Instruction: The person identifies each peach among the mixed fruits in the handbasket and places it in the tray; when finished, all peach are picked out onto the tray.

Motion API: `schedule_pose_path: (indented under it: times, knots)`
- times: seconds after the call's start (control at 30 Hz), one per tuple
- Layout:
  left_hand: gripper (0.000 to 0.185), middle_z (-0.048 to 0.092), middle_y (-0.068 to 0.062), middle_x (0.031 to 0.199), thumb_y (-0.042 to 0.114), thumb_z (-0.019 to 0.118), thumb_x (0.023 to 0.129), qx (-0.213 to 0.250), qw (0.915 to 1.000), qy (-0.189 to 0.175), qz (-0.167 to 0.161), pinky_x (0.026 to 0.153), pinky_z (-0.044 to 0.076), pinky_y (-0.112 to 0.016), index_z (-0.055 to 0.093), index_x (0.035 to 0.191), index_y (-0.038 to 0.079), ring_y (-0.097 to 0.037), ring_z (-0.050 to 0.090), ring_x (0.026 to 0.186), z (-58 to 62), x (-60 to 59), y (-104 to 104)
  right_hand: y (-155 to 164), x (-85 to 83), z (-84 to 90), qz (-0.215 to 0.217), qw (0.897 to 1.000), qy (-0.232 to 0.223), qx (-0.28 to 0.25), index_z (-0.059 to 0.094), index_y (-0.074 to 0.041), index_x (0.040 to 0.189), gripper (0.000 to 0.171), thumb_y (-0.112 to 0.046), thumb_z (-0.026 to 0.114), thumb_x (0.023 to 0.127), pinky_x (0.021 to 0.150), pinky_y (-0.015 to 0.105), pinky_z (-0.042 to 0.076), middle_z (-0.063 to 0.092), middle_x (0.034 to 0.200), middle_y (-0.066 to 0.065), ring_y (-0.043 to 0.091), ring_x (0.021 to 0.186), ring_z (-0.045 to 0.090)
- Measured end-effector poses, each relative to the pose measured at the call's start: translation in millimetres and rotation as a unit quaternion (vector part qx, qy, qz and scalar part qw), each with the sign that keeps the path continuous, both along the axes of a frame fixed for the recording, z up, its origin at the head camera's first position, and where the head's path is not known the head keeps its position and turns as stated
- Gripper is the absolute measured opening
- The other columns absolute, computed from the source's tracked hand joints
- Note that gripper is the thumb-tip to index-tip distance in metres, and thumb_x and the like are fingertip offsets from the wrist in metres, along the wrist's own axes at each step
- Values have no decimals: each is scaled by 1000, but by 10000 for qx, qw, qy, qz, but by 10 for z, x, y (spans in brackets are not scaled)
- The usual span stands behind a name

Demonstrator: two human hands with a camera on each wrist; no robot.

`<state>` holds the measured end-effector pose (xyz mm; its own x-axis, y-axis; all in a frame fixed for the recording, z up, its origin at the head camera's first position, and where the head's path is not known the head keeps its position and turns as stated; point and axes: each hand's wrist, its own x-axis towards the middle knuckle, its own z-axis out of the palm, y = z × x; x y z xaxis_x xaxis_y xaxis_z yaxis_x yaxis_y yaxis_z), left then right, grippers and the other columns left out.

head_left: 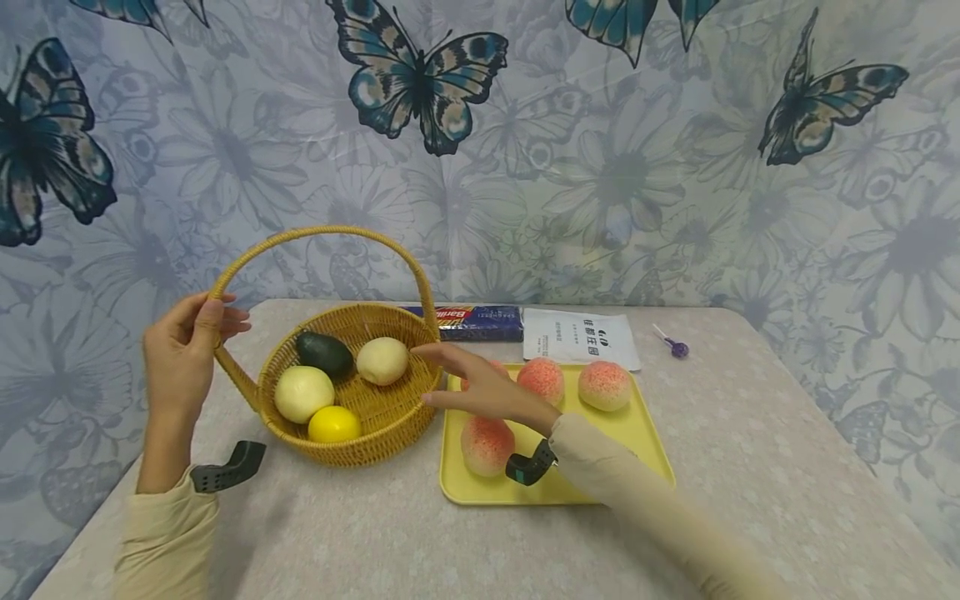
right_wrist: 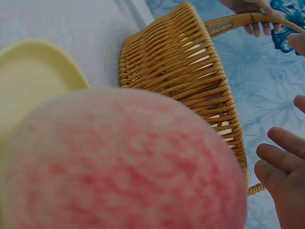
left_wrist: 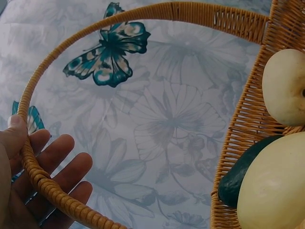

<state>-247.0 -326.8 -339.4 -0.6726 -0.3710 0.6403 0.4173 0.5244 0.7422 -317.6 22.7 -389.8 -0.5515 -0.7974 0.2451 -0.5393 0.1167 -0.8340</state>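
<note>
My left hand (head_left: 182, 353) holds the handle (head_left: 322, 231) of a wicker basket (head_left: 348, 452) on its left side, thumb in front and fingers behind. In the basket lie an avocado (head_left: 324, 355), a pale round fruit (head_left: 382, 361), a pale green round fruit (head_left: 303, 394) and a yellow lemon (head_left: 334, 425). Over the basket's right rim is my right hand (head_left: 480, 385), its fingers spread and nothing between them. Beneath that wrist, a peach (right_wrist: 128, 167) fills much of the right wrist view.
A yellow tray (head_left: 630, 450) stands right of the basket, with several peaches (head_left: 604, 386) on it. Behind are a blue Barilla spaghetti pack (head_left: 480, 323) and a white printed packet (head_left: 581, 337). A purple lollipop (head_left: 678, 348) lies further right. Butterfly-patterned fabric (head_left: 615, 183) backs the table.
</note>
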Motion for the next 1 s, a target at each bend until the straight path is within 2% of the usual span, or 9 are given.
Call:
schedule_pose_path:
  times: [0.27, 0.53, 0.77, 0.83, 1.0]
  knots:
    - [31, 67, 7, 85, 24, 51, 99, -91, 9999, -35, 43, 74, 53, -11, 67, 114, 1, -5, 68, 76, 2, 2, 0, -195, -142, 92, 149, 9976, 316, 604, 37, -20, 146, 61, -33, 64, 92, 115, 31, 29, 38, 149, -5, 10, 140, 31]
    - [31, 67, 6, 86, 23, 52, 99, -85, 9999, -31, 67, 74, 53, -10, 66, 114, -1, -5, 67, 78, -9, 5, -21, -344, -298, 111, 134, 9952, 454, 853, 40, -14, 144, 63, -32, 68, 90, 115, 31, 29, 40, 148, 1, 17, 139, 34]
    - [31, 68, 6, 86, 22, 53, 99, -73, 9999, -62, 93, 75, 53, -10, 66, 114, -1, -6, 67, 80, -6, 15, -8, -392, -389, 222, 519, 9893, 387, 1305, 35, -13, 147, 66, -31, 65, 91, 112, 48, 33, 41, 147, 12, 31, 137, 37]
    - [31, 68, 6, 86, 22, 53, 99, -76, 9999, -66, 101, 75, 53, -10, 66, 114, -1, -6, 67, 80, -5, 18, -3, -417, -416, 266, 632, 9871, 310, 1437, 34, -12, 148, 66, -29, 64, 91, 111, 50, 34, 41, 146, 14, 32, 136, 38]
    - [31, 68, 6, 86, 22, 53, 99, -100, 9998, -88, 128, 75, 52, -10, 66, 114, -1, -6, 67, 80, 0, 18, 8, -488, -475, 352, 764, 9822, 182, 1704, 33, -11, 148, 68, -28, 65, 90, 103, 40, 43, 42, 143, 16, 32, 130, 43]
